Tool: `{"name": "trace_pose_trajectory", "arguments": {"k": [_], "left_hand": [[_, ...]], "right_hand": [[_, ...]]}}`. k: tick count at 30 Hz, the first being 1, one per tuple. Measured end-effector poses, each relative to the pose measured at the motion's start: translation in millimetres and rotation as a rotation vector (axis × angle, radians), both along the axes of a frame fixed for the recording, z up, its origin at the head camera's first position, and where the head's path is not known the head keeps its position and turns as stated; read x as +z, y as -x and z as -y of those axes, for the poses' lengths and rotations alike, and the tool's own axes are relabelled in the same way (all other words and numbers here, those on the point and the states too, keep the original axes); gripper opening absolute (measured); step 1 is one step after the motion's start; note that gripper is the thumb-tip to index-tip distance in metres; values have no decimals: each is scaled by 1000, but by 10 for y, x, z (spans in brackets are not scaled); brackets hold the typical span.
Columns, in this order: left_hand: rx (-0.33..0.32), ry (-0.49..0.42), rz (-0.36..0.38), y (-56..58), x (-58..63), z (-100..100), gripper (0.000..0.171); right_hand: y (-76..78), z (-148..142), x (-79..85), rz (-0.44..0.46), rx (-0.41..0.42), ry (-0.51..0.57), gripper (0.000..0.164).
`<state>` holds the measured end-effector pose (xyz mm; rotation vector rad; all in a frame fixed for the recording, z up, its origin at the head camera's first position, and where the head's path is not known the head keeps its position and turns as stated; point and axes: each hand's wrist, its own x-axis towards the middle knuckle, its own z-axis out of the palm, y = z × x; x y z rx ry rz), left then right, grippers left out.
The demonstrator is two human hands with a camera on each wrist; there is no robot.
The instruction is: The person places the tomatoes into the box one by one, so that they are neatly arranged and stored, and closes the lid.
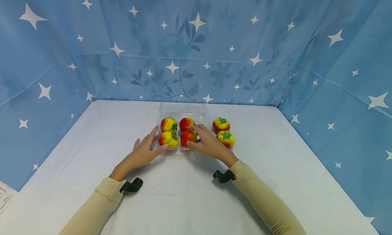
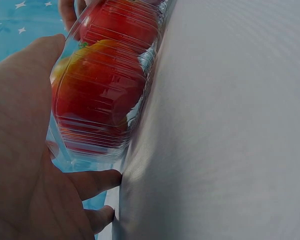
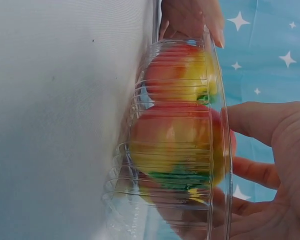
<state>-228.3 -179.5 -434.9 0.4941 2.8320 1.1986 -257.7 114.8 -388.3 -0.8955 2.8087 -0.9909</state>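
A clear plastic box (image 1: 199, 120) with a hinged lid lies open on the table. Inside it sit red-and-yellow fruits with green leafy tops, two on the left, one at the back right and the near-right fruit (image 1: 187, 137). My right hand (image 1: 211, 144) reaches over the box's right side and holds that near-right fruit between thumb and fingers; the thumb shows on its top in the right wrist view. My left hand (image 1: 143, 153) lies at the box's left end, fingers straight along the side wall, thumb by the front rim. Through the ribbed wall, a fruit (image 2: 97, 85) shows beside it.
Two more fruits stand right of the box, one behind (image 1: 221, 124) the other (image 1: 228, 139), close to my right hand. The raised clear lid (image 1: 183, 108) extends toward the table's back edge. A blue star-patterned curtain (image 1: 183, 58) surrounds the white-covered table (image 1: 171, 194).
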Motion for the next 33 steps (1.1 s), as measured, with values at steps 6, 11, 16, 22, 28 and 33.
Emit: {"name": "trace_pose_trajectory", "arguments": {"k": [6, 11, 16, 22, 28, 33], "left_hand": [[-3, -5, -10, 6, -17, 0, 102], [-5, -1, -7, 14, -13, 3, 102], [3, 13, 17, 6, 14, -4, 100], [7, 30, 18, 25, 3, 5, 97], [7, 36, 16, 26, 4, 9, 98], [9, 31, 19, 33, -10, 16, 98]], "right_hand": [[12, -22, -8, -12, 39, 59, 46], [23, -24, -20, -8, 63, 53, 50], [22, -6, -36, 2, 69, 51, 54], [23, 2, -64, -25, 49, 45, 54], [19, 11, -62, -30, 35, 30, 55], [11, 18, -36, -7, 16, 29, 60]]}}
